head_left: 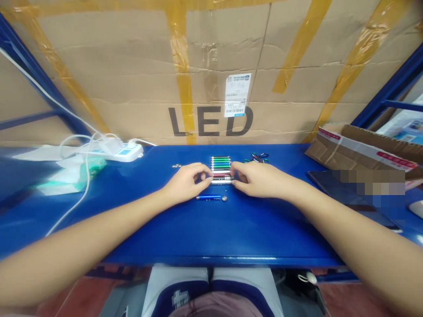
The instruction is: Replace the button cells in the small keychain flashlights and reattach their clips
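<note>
So the thing to look at here is how the row of metallic pen-shaped tubes (220, 163) sits: right between the two hands on the blue tabletop (211, 233), each tube's long axis running left to right across the person's front, with the row itself stacking away toward the big carton (132, 97). The left hand (187, 180) is at the left ends and the right hand (257, 178) at the right ends, so neither is really nearer. Both have thumb and index curled in with only a small gap between the tips, right by the ends of the silver tube (221, 181) closest to the person; can't tell if they're actually gripping it or just touching. The loose blue tube (209, 197) lies on the person's side of the row, roughly parallel, nearer the left hand, with a round silver piece (224, 198) just beside its right end.
</note>
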Available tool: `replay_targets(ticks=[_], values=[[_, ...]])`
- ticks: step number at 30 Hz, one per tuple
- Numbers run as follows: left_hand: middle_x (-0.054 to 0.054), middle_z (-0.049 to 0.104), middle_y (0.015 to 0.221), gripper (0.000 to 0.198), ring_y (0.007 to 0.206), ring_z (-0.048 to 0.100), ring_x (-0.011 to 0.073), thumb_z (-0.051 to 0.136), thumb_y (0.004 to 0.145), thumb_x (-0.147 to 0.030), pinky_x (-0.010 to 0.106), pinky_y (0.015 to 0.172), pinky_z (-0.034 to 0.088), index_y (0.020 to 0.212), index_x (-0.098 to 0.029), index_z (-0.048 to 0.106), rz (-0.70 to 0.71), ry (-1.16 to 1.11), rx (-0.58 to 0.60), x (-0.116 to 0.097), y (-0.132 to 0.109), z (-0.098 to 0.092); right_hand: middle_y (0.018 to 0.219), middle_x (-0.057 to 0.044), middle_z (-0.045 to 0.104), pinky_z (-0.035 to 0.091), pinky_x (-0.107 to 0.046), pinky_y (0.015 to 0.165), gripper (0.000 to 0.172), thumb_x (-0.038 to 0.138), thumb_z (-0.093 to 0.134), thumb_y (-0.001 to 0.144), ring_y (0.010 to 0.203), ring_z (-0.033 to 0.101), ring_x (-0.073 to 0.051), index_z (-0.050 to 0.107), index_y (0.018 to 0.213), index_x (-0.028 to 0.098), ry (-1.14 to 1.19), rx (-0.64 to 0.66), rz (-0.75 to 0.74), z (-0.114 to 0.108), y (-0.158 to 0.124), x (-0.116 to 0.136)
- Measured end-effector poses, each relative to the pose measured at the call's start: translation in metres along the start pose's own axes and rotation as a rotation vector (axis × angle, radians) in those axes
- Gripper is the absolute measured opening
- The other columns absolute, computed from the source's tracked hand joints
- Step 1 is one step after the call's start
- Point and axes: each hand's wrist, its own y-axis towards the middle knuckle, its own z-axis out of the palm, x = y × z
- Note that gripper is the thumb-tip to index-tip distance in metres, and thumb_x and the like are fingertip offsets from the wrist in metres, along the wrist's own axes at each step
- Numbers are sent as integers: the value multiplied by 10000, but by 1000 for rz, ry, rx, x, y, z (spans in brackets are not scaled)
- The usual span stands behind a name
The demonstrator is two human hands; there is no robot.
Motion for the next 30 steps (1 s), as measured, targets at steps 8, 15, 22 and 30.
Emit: replay_targets(ticks=[8, 15, 22, 30], values=[[24, 644, 845, 178, 638, 489, 118, 697, 845, -363, 253, 626, 413, 913, -213, 764, -68, -68, 4, 2, 2, 0, 851, -66, 710, 309, -280, 540, 125, 319, 602, 899, 631, 601, -183, 610, 966, 214, -22, 62, -48, -1, -1, 2], [35, 665, 879, 220, 700, 543, 138, 742, 818, -416, 268, 686, 458, 919, -227, 787, -56, -48, -18, 3, 2, 0, 844, -58, 723, 344, -268, 584, 89, 267, 578, 922, 685, 616, -178, 644, 918, 206, 50, 12, -128, 4, 1, -1], [43, 643, 934, 305, 797, 596, 170, 762, 790, -479, 301, 757, 488, 975, -237, 779, -4, -17, -2, -1, 0, -1, 734, -10, 645, 381, -255, 603, 86, 229, 529, 922, 617, 538, -136, 555, 850, 190, 376, -68, -220, 3, -1, 3], [54, 729, 993, 252, 863, 669, 198, 591, 932, -422, 298, 751, 488, 962, -201, 708, 62, 147, -30, -12, -1, -2, 757, 0, 570, 410, -279, 663, 223, 390, 486, 933, 702, 516, -151, 502, 815, 203, 718, -231, -95, 23, 12, 8]])
